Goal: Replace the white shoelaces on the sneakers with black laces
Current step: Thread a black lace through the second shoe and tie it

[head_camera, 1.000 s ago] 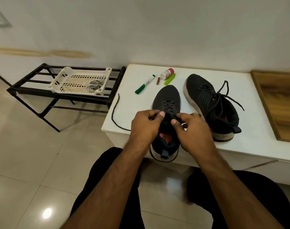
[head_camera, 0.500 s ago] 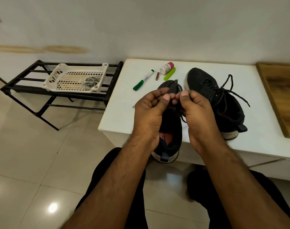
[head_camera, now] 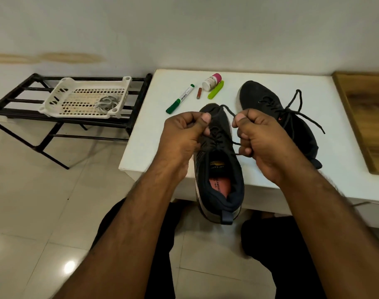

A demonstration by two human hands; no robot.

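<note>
A dark sneaker [head_camera: 219, 169] lies on the white table [head_camera: 141, 143], its heel hanging over the front edge. My left hand [head_camera: 184, 134] and my right hand [head_camera: 255, 137] hover over its tongue, each closed on an end of its black lace [head_camera: 229, 110]. A lace strand runs between my right fingers and the eyelets. The second dark sneaker [head_camera: 277, 113] sits to the right, laced in black with loose ends spread on the table. Pale laces [head_camera: 106, 103] lie bundled in a white basket [head_camera: 85, 98] at the left.
A black metal rack [head_camera: 22, 113] carries the basket left of the table. A green marker [head_camera: 180, 99], a small brown stick [head_camera: 198, 93], a pink-capped bottle [head_camera: 211, 82] and a lime clip [head_camera: 216, 90] lie behind the shoes. A wooden panel [head_camera: 369, 117] borders the table's right side.
My hands rose from the shoe's tongue, came together, then pulled apart with the lace ends. The loose lace that trailed over the table's left edge is gone from there.
</note>
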